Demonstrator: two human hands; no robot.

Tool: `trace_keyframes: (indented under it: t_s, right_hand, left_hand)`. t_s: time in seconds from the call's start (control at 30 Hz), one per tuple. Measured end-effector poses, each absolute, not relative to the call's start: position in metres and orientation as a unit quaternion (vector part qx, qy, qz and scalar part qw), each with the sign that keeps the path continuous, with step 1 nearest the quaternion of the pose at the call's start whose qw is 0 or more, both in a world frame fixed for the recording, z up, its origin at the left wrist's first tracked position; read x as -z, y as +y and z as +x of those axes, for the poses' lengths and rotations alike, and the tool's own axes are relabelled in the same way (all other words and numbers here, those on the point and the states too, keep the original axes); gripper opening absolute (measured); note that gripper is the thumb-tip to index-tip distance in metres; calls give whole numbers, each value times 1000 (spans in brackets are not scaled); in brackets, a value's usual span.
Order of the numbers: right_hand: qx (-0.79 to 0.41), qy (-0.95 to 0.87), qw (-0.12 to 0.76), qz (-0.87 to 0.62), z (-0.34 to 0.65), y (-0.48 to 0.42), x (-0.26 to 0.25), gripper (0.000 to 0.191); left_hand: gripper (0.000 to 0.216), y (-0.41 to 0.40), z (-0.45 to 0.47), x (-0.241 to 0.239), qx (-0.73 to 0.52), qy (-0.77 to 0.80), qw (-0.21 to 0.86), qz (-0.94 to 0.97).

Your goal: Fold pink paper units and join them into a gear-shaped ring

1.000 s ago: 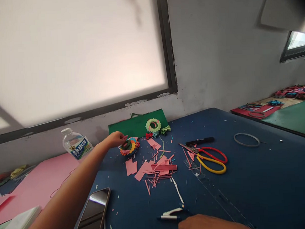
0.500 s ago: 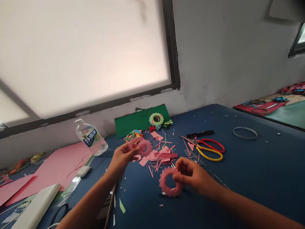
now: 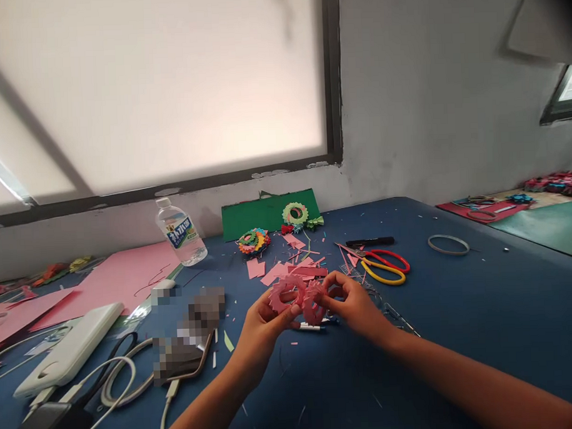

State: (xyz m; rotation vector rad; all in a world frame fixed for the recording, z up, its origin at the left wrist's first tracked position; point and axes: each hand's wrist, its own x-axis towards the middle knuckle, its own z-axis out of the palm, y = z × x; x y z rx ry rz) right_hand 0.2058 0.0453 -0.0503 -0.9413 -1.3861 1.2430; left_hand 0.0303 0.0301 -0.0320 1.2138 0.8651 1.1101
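Observation:
My left hand (image 3: 266, 321) pinches a pink paper ring with a toothed edge (image 3: 280, 296) between thumb and fingers. A second pink paper ring (image 3: 312, 308), turned partly edge-on, is gripped by my right hand (image 3: 348, 300). The two rings meet or overlap in front of me; whether they are joined I cannot tell. Beneath them a white pen (image 3: 311, 327) lies on the blue table. Behind the hands are pink paper scraps (image 3: 275, 274) and thin strips. Red-and-yellow-handled scissors (image 3: 384, 266) lie to the right, beside a black marker (image 3: 370, 241).
A water bottle (image 3: 182, 237), pink sheets (image 3: 133, 273), a white power strip (image 3: 75, 344), cables and a phone (image 3: 196, 336) occupy the left. Toothed paper rings in green (image 3: 295, 214) and mixed colours (image 3: 254, 242) stand near a green card (image 3: 239, 221). A metal hoop (image 3: 449, 245) lies right.
My hands have come together, bringing the two pink rings against each other. The left moved right and the right moved slightly up. The view has shifted, showing more of the table's left.

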Motion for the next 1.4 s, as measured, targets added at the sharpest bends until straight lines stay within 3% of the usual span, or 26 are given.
trace_keyframes:
  t_s: [0.27,0.43,0.53,0.77,1.0,1.1,1.2,1.27,1.4]
  right_hand:
    - [-517,-577,489,-400,203,50,57,40]
    - [-490,-612,468,-408,203,47,58,40]
    - [-444,-652,462,-404,202,41,54,33]
    - [-318,-717,484,-388,204,36,53,30]
    - [-239,-791,461,-324,204,34,59,32]
    - [-183,-825,427,-323,203,32,57,46]
    - [-131,-885,319,-314,202,30,56,90]
    - [-138,-903,265,-308,201,29,58,107]
    - [-152,-893,284,-313,199,31,64,91]
  left_hand:
    - [30,30,27,40,-475,385,634,474]
    - [39,27,32,39,-443,382,673,453]
    - [44,27,36,39,-439,376,687,440]
    - [28,25,40,47,-406,357,731,418]
    - [45,24,38,52,-323,271,817,393]
    - [45,23,42,54,-320,260,823,391]
    - [45,20,49,54,-337,270,808,402]
    - [49,17,53,55,-345,283,797,407]
    - [47,14,56,57,-357,317,776,412]
